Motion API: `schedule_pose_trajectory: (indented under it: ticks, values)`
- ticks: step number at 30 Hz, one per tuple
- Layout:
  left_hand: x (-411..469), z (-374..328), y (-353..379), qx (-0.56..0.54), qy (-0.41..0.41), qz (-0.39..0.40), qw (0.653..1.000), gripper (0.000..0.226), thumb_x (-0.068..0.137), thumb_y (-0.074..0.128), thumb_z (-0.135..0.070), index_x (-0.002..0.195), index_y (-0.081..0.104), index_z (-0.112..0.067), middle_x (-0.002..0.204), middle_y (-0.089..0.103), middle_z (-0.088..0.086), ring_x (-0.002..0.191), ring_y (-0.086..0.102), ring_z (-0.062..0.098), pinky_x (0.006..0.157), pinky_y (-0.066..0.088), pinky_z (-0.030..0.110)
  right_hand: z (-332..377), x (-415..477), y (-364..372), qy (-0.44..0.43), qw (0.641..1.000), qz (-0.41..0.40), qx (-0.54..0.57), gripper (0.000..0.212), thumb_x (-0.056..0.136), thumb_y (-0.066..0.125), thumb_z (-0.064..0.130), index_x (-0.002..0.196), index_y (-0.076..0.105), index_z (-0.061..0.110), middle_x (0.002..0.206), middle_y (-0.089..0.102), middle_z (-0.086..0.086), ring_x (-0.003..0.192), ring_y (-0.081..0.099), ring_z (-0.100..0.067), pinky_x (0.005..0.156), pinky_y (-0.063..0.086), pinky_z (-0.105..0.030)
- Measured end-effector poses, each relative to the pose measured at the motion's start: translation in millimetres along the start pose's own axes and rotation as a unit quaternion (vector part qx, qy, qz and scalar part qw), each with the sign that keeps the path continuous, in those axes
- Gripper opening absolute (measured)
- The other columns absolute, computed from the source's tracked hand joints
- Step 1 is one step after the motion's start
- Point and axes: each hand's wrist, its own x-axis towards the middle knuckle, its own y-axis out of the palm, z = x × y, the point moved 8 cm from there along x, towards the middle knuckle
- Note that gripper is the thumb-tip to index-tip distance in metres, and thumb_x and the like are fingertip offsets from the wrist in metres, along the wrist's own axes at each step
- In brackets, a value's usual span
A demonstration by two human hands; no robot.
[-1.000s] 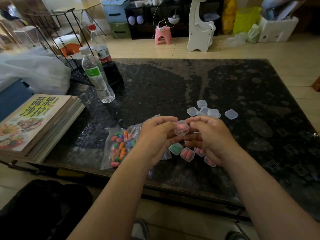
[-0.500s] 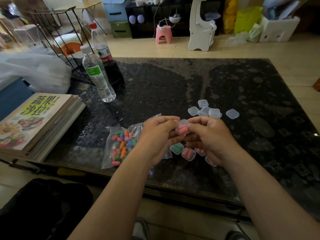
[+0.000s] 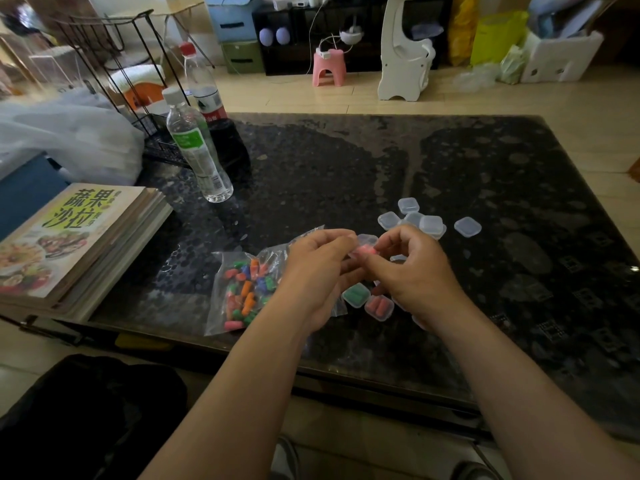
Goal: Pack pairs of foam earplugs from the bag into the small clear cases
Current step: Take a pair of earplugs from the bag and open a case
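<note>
Both hands are raised just above the counter, meeting near its front edge. The left hand and right hand each have curled fingers pinching one small clear case between them; pink earplugs show inside it. Whether its lid is latched cannot be told. The bag of mixed-colour earplugs lies flat at 9 o'clock from the left hand, partly under that wrist. Two filled cases rest at 6 o'clock below the held case: one with green earplugs, one with pink earplugs, side by side. A cluster of empty cases sits at 1 o'clock from the right hand, with a lone empty case just beside it at 3 o'clock. A water bottle stands at 10 o'clock; a stack of cookbooks lies at 9 o'clock.
</note>
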Motion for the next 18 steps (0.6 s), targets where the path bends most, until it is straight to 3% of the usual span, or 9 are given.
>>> schedule_pose_trajectory:
  ticks: [6, 13, 18]
  values:
    - [-4.2, -3.1, 2.5, -0.010, 0.004, 0.007, 1.000, 0.016, 0.098, 0.062, -0.006, 0.113, 0.067, -0.007, 0.105, 0.073, 0.018, 0.091, 0.077, 0.025, 0.074, 0.062, 0.035, -3.6, 1.6, 3.6, 0.032, 0.997, 0.021, 0.067, 0.026, 0.088, 0.077, 0.035, 0.103, 0.060, 0.022, 0.096, 0.071, 0.000, 0.077, 0.074, -0.007, 0.059, 0.060, -0.024]
    - [-6.1, -8.4, 2.2, -0.011, 0.027, 0.004, 1.000, 0.032, 0.086, 0.074, 0.005, 0.115, 0.064, -0.004, 0.109, 0.072, 0.019, 0.088, 0.078, 0.025, 0.075, 0.064, 0.035, -8.1, 2.0, 6.5, 0.091, 0.981, 0.048, 0.162, 0.022, 0.092, 0.068, 0.014, 0.112, 0.063, 0.022, 0.101, 0.075, -0.008, 0.085, 0.077, -0.019, 0.068, 0.061, -0.033]
    - [-3.5, -5.6, 0.1, 0.036, 0.035, -0.001, 0.999, 0.027, 0.088, 0.074, 0.000, 0.113, 0.066, -0.007, 0.107, 0.074, 0.014, 0.090, 0.078, 0.023, 0.080, 0.064, 0.039, -11.5, 2.2, 4.4, 0.104, 0.981, 0.036, 0.159, 0.022, 0.088, 0.077, 0.022, 0.107, 0.068, 0.019, 0.097, 0.078, -0.003, 0.083, 0.077, -0.016, 0.065, 0.061, -0.031]
